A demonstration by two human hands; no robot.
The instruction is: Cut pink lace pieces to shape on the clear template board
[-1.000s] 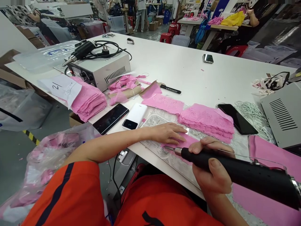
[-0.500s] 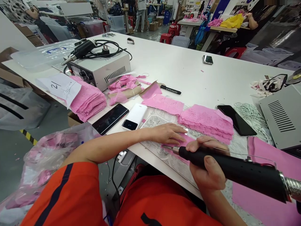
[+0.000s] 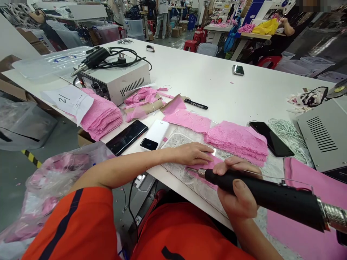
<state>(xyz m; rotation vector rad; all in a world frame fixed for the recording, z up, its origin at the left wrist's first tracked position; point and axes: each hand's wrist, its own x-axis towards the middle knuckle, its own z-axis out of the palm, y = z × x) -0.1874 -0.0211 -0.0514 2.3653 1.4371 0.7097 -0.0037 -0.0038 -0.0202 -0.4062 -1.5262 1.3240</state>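
My left hand [image 3: 193,153] lies flat with its fingers stretched over a pink lace piece [image 3: 207,161] on a clear patterned template [image 3: 177,169]. My right hand [image 3: 241,189] is wrapped round a thick black handheld tool [image 3: 268,193], whose thin metal tip points left and meets the near edge of the pink piece, just below my left fingers. Beyond my hands lie a stack of pink lace pieces [image 3: 237,141] and a flatter pink strip [image 3: 187,120]. A larger pink sheet [image 3: 303,224] lies under and beside the tool at the right.
On the white table [image 3: 189,68] are a grey power box [image 3: 116,81], a black phone [image 3: 127,137], a white power bank [image 3: 155,134], a marker [image 3: 196,104], another phone [image 3: 271,139] and a second grey box [image 3: 325,133]. A plastic bag [image 3: 62,180] hangs left. People work in the background.
The view has shifted very slightly. Both hands and the tool keep nearly the same place over the pink piece.
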